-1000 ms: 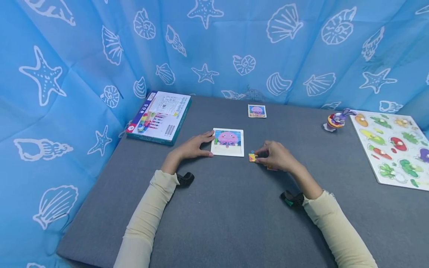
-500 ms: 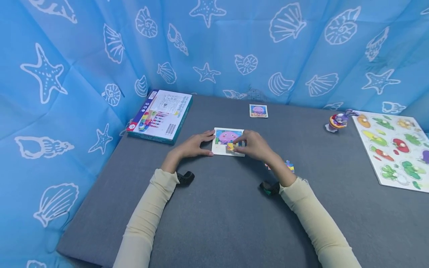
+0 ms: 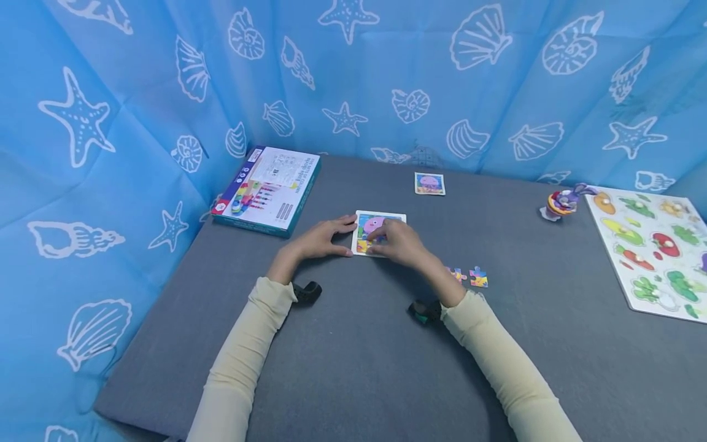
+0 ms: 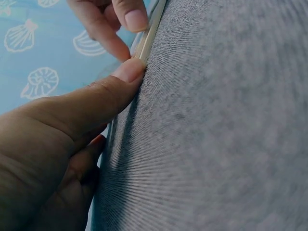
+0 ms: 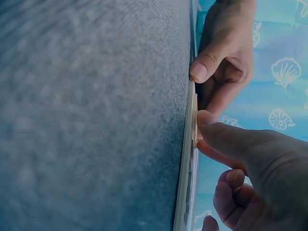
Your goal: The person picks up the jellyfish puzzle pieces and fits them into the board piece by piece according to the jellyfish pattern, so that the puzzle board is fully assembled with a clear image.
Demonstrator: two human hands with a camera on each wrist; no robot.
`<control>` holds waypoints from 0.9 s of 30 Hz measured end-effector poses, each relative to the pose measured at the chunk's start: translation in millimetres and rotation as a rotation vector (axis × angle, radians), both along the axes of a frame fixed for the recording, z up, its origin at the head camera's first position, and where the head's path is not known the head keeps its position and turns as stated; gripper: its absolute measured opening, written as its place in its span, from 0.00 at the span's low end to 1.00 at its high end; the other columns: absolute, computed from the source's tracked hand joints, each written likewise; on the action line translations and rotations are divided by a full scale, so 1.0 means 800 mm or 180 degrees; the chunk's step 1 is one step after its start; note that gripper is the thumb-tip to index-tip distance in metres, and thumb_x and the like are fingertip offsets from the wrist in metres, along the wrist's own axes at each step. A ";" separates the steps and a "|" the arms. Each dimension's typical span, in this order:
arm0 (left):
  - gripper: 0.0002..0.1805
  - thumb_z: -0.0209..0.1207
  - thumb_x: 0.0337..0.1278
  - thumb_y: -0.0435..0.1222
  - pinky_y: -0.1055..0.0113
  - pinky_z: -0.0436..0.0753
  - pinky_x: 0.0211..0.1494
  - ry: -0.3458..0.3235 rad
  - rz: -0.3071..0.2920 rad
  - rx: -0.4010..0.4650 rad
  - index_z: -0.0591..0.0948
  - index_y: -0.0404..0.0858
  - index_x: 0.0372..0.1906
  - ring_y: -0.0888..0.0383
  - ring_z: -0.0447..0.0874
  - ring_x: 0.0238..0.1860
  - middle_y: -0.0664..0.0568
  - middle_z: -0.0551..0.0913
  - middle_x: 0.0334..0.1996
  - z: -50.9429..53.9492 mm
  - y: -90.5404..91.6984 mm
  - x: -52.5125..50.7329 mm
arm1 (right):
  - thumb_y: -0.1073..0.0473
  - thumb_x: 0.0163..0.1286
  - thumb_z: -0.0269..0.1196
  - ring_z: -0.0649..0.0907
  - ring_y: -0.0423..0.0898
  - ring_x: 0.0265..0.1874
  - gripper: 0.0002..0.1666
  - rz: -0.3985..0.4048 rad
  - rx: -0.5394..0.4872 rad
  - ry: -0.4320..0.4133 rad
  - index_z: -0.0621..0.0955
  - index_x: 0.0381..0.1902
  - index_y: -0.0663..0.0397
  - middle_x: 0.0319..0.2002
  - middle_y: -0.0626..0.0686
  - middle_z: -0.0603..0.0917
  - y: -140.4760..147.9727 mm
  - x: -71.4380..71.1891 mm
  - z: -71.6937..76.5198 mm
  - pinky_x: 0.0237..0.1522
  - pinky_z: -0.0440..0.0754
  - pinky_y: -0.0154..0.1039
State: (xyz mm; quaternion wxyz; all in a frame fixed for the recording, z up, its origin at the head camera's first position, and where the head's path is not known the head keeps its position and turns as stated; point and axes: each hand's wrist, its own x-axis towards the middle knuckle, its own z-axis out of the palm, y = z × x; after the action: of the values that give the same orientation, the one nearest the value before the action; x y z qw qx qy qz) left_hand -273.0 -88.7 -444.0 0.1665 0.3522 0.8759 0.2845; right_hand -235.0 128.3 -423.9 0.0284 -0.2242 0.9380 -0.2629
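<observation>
A square white-rimmed puzzle tray point(image 3: 389, 213) with a pink jellyfish picture lies flat between the hands. My left hand point(image 3: 326, 238) touches its left edge, thumb at the near corner and fingers farther up; the left wrist view shows that thumb point(image 4: 130, 70) against the tray's side point(image 4: 151, 36). Over the tray, my right hand point(image 3: 400, 242) pinches a yellow puzzle piece point(image 3: 363, 246) at the near-left corner of the picture. In the right wrist view, the thumb and index finger of the right hand point(image 5: 260, 163) hold the thin piece point(image 5: 195, 115) against the tray.
Loose puzzle pieces point(image 3: 479, 277) lie beside the right forearm. Behind the tray is a small jellyfish card point(image 3: 429, 183). A boxed set point(image 3: 267, 190) sits back left; a purple rabbit figure point(image 3: 563, 201) and a vegetable board point(image 3: 643, 245) are at the right.
My right hand has carried the yellow piece leftward from beside the tray to its near-left corner. The loose pieces by the right forearm have come into fuller view. My left hand has stayed at the tray's edge.
</observation>
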 end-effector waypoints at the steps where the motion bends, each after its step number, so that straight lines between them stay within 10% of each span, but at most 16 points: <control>1: 0.39 0.62 0.52 0.46 0.54 0.50 0.73 -0.0004 -0.0006 -0.0002 0.61 0.40 0.68 0.54 0.45 0.73 0.52 0.51 0.72 0.000 0.000 0.000 | 0.56 0.54 0.69 0.70 0.43 0.25 0.13 -0.0017 -0.0036 0.0001 0.86 0.37 0.55 0.30 0.54 0.81 0.000 0.000 -0.001 0.26 0.65 0.35; 19: 0.38 0.63 0.52 0.44 0.55 0.51 0.73 -0.0008 0.0005 0.0026 0.63 0.39 0.67 0.54 0.46 0.73 0.53 0.52 0.72 0.001 0.000 -0.001 | 0.52 0.53 0.69 0.63 0.41 0.21 0.15 -0.0146 -0.0025 -0.0406 0.85 0.41 0.43 0.26 0.51 0.80 -0.004 -0.009 -0.002 0.26 0.58 0.36; 27: 0.36 0.63 0.52 0.44 0.55 0.51 0.73 0.0047 -0.0015 0.0037 0.65 0.37 0.65 0.53 0.48 0.72 0.51 0.53 0.72 -0.001 -0.001 -0.001 | 0.51 0.55 0.68 0.74 0.42 0.26 0.14 -0.0272 0.0169 -0.0507 0.85 0.42 0.39 0.30 0.49 0.86 -0.004 -0.016 -0.004 0.43 0.67 0.53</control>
State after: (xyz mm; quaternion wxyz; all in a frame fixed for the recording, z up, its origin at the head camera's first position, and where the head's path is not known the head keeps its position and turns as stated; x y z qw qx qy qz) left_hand -274.1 -89.5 -445.1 0.1586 0.3574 0.8746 0.2866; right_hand -248.0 124.9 -426.7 0.0976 -0.1615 0.9481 -0.2560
